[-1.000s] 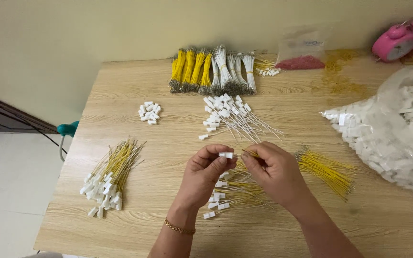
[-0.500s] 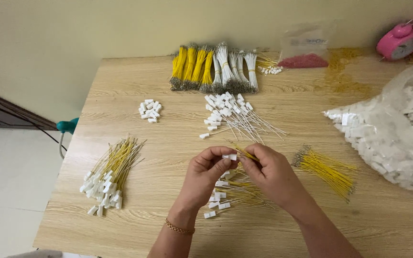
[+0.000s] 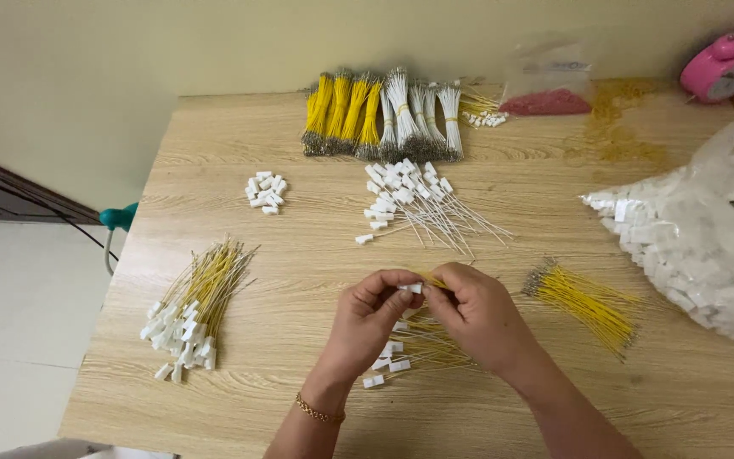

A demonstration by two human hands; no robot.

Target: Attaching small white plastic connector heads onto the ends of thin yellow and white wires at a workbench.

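Observation:
My left hand point(image 3: 365, 323) and my right hand point(image 3: 477, 313) meet above the middle of the wooden table point(image 3: 299, 255). Between their fingertips sits a small white plastic connector point(image 3: 414, 288); a thin yellow wire point(image 3: 431, 279) runs from it under my right fingers. The left pinches the connector, the right pinches the wire. Under the hands lies a small heap of yellow wires with white connectors point(image 3: 401, 350), partly hidden.
A finished pile of yellow wires with connectors point(image 3: 193, 310) lies at left. Loose yellow wires point(image 3: 588, 302) lie at right. White wires with connectors point(image 3: 418, 204), loose connectors point(image 3: 265, 192), bundled wires point(image 3: 384, 115), a bag of connectors point(image 3: 707, 229), a pink clock point(image 3: 724, 66).
My hands stay together at the same spot; the fingers have shifted slightly around the connector and wire. Nothing else on the table has moved.

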